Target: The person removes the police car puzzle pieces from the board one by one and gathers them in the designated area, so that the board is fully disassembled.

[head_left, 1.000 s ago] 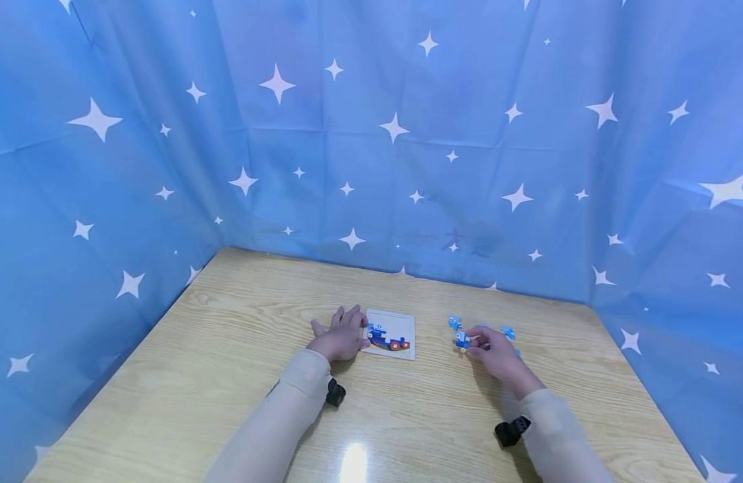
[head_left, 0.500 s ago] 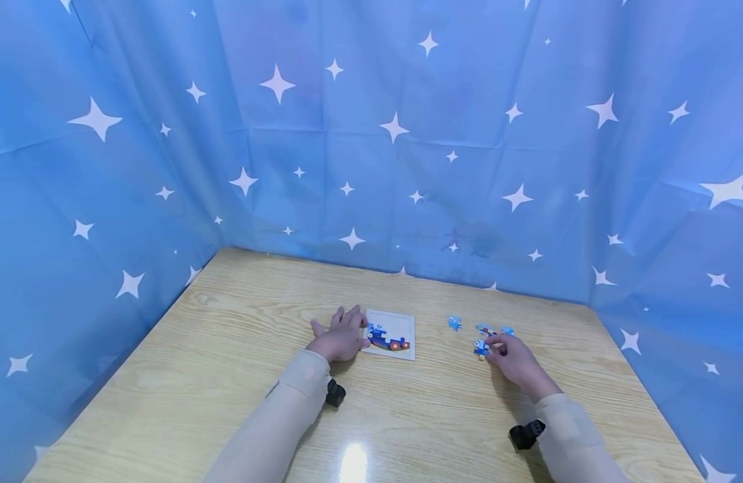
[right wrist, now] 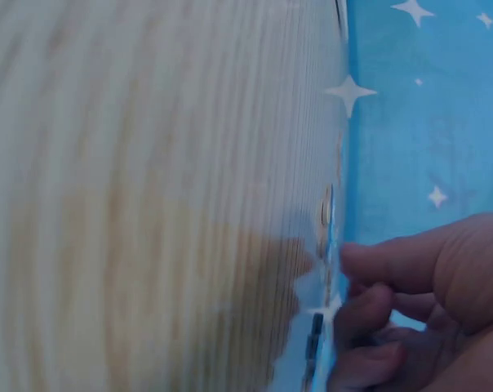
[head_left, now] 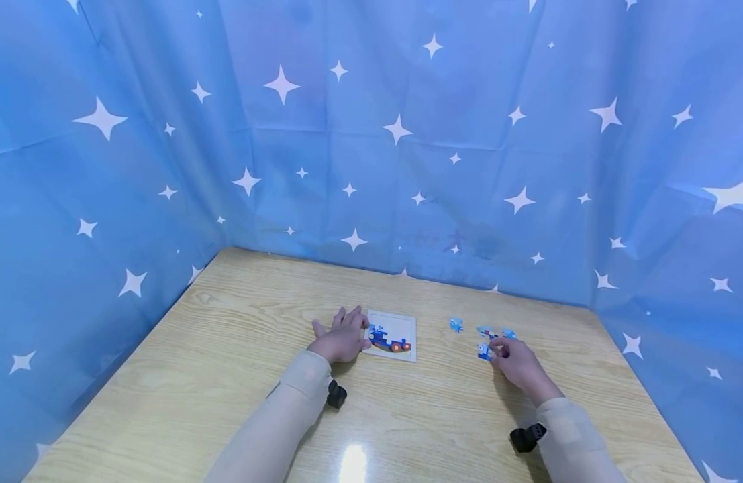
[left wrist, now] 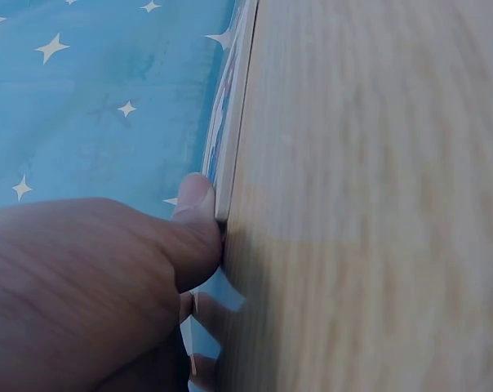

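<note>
Piece (head_left: pixel 484 351) in blue and white has been dragged across the table (head_left: pixel 407 409) towards its right edge over the last second, away from that lone stray bit (head_left: pixel 456 325) and ending up just beside the little cluster (head_left: pixel 509 333). Right hand (head_left: pixel 519 367) went with it: fingers curled, tips at the piece's right side, but honestly can't tell if it's pinched or only touched. Left hand (head_left: pixel 339 339) hasn't budged, fingers spread and loose, thumb (left wrist: pixel 196 196) against the left side of the puzzle tray (head_left: pixel 413 335), which sits a little in from the table's far edge. So imo this reads as sorting, not fitting: the tray's picture covers the bottom and left, the upper right is blank, and the piece is now farther off.
</note>
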{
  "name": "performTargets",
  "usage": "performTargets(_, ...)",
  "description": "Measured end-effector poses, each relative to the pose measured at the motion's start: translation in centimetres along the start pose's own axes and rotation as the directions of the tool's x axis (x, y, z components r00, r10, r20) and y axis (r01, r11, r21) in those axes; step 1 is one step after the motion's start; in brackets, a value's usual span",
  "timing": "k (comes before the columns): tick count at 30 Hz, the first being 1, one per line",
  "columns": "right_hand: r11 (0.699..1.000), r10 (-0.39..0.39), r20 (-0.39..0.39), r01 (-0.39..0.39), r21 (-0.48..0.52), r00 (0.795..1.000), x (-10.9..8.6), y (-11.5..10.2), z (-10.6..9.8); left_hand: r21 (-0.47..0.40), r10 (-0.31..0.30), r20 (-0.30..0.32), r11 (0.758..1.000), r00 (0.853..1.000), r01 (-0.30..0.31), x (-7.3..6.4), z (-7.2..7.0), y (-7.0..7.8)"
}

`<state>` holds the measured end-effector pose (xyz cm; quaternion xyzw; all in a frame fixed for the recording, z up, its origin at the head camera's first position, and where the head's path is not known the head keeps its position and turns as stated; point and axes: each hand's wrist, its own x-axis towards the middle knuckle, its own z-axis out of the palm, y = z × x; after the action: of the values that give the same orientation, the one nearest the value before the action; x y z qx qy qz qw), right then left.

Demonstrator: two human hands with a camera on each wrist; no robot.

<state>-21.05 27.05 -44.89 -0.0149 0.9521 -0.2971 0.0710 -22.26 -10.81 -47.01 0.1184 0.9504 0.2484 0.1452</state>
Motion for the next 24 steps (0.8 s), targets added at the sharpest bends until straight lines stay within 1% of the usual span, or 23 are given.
performTargets(3,0.999,-0.042,-0.026,0.042,0.007,0.999,0.0,-0.8,0.3,0.002,-0.01,-0.008,1.0,1.0,0.01,0.6,0.5,-0.3)
performTargets(6,0.996,-0.08,-0.032,0.082,0.045,0.996,0.3,-2.2,1.2,0.005,-0.016,-0.017,1.0,1.0,0.016,0.8,0.7,-0.3)
performTargets(10,0.986,-0.141,-0.002,0.141,0.092,0.99,0.9,-4.8,3.2,0.005,-0.018,-0.009,1.0,1.0,0.019,0.3,0.4,0.1)
performTargets(14,0.968,-0.227,0.021,0.223,0.116,0.974,1.8,-7.9,5.6,0.003,-0.031,-0.001,1.0,1.0,0.031,0.1,0.2,0.3)
performTargets(16,0.962,-0.254,0.031,0.249,0.109,0.967,2.2,-9.4,6.7,-0.002,-0.033,-0.01,0.999,0.999,0.033,0.0,0.1,0.4)
performTargets(18,0.961,-0.264,0.048,0.258,0.096,0.963,2.5,-10.7,7.8,-0.001,-0.034,-0.016,0.999,0.999,0.034,-0.1,0.1,0.4)
performTargets(21,0.965,-0.261,0.082,0.259,0.036,0.962,2.8,-12.3,9.0,-0.002,-0.03,-0.03,1.0,0.999,0.03,-0.1,0.0,0.6)
performTargets(24,0.961,-0.271,0.108,0.275,-0.027,0.956,3.1,-13.4,9.6,0.007,-0.031,-0.028,0.999,0.999,0.031,-0.1,0.0,0.7)
